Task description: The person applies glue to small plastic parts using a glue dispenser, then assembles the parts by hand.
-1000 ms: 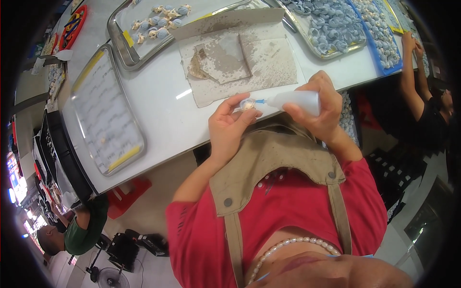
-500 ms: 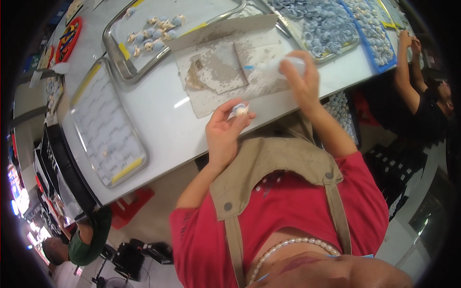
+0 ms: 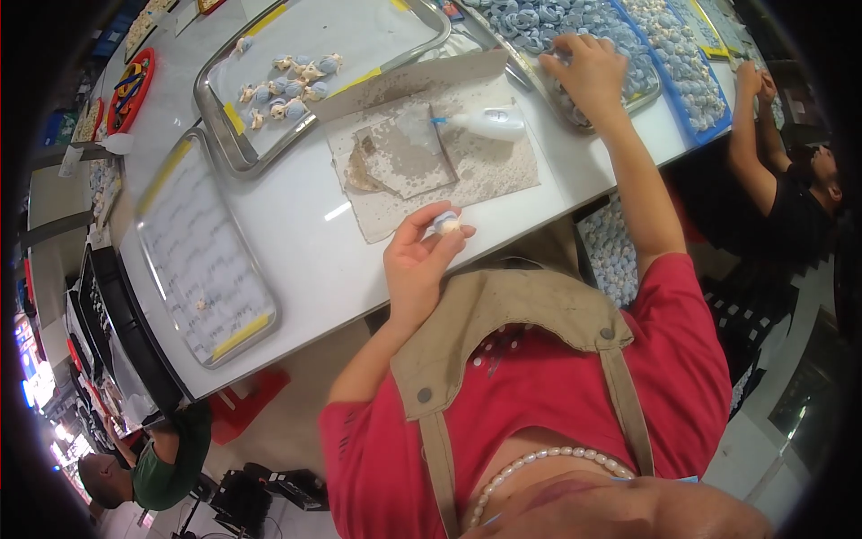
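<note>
Between the thumb and fingers of my left hand sits a small cream and pale blue figurine, held just over the table's near edge. My right hand reaches over a metal tray heaped with blue-grey curved pieces. Its thumb stands apart from the fingers, and I see nothing in its grasp. A white squeeze bottle with a blue tip lies on its side on a stained cardboard sheet, left of that hand.
A metal tray at the back left carries several similar figurines. Nearer lies a paper-lined tray with one small piece. A blue tray full of small parts stands at right. A co-worker's hands are beyond it.
My right hand has laid the squeeze bottle on the cardboard and moved away, up and right, to the tray of blue-grey pieces. The left hand keeps the figurine almost in place.
</note>
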`<state>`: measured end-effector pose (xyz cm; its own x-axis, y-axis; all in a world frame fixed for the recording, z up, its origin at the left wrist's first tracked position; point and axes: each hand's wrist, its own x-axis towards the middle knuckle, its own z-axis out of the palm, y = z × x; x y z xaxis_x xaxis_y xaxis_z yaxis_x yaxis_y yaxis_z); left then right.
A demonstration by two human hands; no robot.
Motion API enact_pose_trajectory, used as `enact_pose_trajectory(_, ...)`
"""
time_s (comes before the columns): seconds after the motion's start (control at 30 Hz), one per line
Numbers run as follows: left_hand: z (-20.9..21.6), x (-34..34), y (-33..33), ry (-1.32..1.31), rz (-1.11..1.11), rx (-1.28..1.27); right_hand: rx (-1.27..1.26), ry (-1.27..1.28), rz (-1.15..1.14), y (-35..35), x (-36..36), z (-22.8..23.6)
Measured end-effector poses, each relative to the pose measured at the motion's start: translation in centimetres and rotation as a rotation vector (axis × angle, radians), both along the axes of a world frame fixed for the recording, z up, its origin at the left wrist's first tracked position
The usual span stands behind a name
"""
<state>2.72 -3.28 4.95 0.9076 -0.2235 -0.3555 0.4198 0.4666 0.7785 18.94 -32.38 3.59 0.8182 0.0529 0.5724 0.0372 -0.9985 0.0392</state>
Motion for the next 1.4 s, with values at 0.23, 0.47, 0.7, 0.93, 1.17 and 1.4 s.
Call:
enact_pose_trajectory(0.23,0.3,-0.1,-0.9,-0.012,-0.021,0.037,-0.057,0.083,0.103,-0.6,0.5,-0.3)
enact_pose_trajectory(0.47,0.5,-0.1,-1.5,-0.008,-0.036,0.013,0.278,0.093,0.295,-0.4,-1.3,2.0)
enact_pose_trajectory(0.7,0.3,0.2,-1.7,-0.06,-0.074,-0.051,0.707,0.652,0.841,6.4,-8.8,6.7)
enact_pose_trajectory(0.93,0.9,-0.1,-1.5,-0.086,-0.126,0.025,0.58,0.809,0.824,10.8,-11.8,7.8)
enact_pose_trajectory(1.17,0.2,-0.4,-0.7,-0.177,-0.035,0.017,0.709,0.538,0.791,11.8,-13.1,6.6)
enact_pose_trajectory(1.4,0.4,-0.5,-0.6,-0.264,-0.042,0.1,0.699,0.325,0.685,12.4,-15.3,5.4)
